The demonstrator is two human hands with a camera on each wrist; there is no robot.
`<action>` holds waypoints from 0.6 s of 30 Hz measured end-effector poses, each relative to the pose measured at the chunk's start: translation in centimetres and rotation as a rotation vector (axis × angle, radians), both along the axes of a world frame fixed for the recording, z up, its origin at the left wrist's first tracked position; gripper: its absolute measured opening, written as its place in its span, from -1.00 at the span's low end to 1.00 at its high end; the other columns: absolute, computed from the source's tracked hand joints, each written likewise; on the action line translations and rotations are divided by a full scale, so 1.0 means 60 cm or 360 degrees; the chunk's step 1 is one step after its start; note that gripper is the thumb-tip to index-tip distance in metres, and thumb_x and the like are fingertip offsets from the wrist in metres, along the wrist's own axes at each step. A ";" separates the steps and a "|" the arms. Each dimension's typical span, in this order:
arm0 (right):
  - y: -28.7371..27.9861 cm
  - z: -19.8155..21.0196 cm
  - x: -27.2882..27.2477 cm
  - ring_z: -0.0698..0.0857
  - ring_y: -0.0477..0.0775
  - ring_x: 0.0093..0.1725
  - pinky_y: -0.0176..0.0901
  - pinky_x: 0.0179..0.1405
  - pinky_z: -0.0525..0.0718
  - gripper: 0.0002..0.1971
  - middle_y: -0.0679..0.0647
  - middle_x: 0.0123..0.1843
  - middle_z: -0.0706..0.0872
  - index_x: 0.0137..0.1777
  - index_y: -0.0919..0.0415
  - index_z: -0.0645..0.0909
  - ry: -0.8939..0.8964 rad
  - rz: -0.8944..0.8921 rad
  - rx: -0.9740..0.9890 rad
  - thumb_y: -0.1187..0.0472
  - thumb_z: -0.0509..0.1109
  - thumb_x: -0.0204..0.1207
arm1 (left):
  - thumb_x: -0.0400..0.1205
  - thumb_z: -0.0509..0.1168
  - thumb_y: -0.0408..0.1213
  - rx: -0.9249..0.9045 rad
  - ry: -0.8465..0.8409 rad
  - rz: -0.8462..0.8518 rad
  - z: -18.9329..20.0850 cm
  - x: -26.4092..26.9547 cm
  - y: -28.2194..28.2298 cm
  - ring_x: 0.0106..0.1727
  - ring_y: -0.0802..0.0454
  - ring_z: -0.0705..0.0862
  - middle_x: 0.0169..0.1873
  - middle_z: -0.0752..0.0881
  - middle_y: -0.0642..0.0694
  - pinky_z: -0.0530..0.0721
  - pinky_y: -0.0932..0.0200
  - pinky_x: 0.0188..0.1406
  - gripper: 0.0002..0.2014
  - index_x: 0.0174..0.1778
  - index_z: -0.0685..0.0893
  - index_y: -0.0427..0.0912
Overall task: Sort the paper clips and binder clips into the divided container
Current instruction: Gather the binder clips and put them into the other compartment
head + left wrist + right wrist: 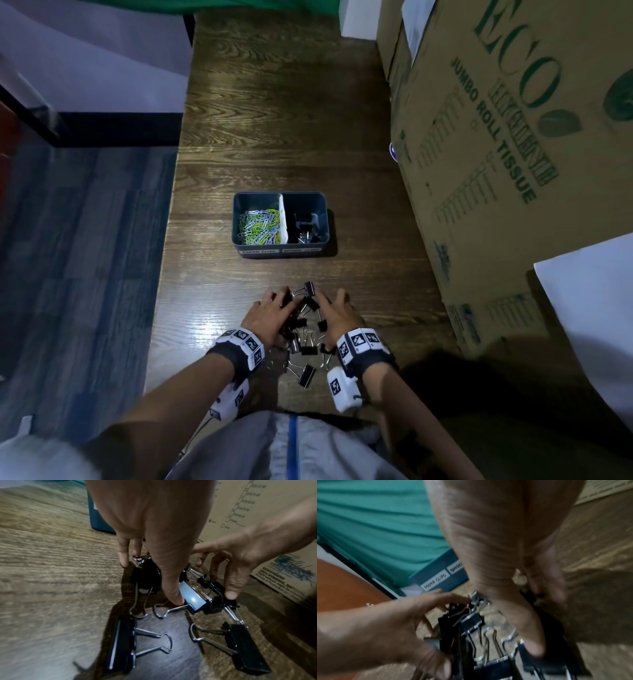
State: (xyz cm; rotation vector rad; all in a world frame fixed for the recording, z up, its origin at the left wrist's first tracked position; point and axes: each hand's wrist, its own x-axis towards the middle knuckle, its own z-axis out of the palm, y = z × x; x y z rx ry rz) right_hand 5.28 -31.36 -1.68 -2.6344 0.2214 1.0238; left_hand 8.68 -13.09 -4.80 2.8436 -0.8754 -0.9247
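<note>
A loose pile of black binder clips (305,330) lies on the wooden table near its front edge. My left hand (274,308) flanks the pile on its left and my right hand (330,305) on its right, both palms turned inward. In the left wrist view my left hand (147,580) has straight fingers, the thumb tip touching a clip, and my right hand (240,563) sets spread fingers on clips. Neither hand lifts a clip. Farther back stands the dark divided container (284,251), with coloured paper clips (260,224) on the left and binder clips (305,226) on the right.
A big cardboard tissue box (496,154) walls off the table's right side. The table's left edge (164,260) drops to a blue carpeted floor. Bare wood lies between the pile and the container. A large binder clip (306,375) sits nearest my body.
</note>
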 end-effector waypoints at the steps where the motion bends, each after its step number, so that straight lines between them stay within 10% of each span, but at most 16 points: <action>1: 0.003 0.002 0.000 0.52 0.40 0.33 0.35 0.20 0.68 0.14 0.18 0.42 0.17 0.63 -0.31 0.00 -0.0038 -0.0015 0.0003 0.37 0.67 0.27 | 0.37 0.58 -0.08 -0.0029 0.0012 0.0035 0.003 -0.002 -0.001 0.57 -0.24 0.14 0.64 0.04 -0.19 0.49 -0.16 0.39 0.09 0.68 0.00 0.09; 18: 0.032 0.025 0.028 0.59 0.27 0.38 0.12 0.28 0.60 -0.39 0.11 0.45 0.51 0.35 -0.05 0.53 -0.0157 -0.0202 0.0154 0.41 0.59 0.36 | 0.48 0.29 -0.53 -0.0479 0.0058 0.0561 0.028 0.001 0.010 0.02 -0.26 0.66 0.15 0.51 -0.21 0.64 -0.04 0.00 -0.57 0.27 0.55 -0.19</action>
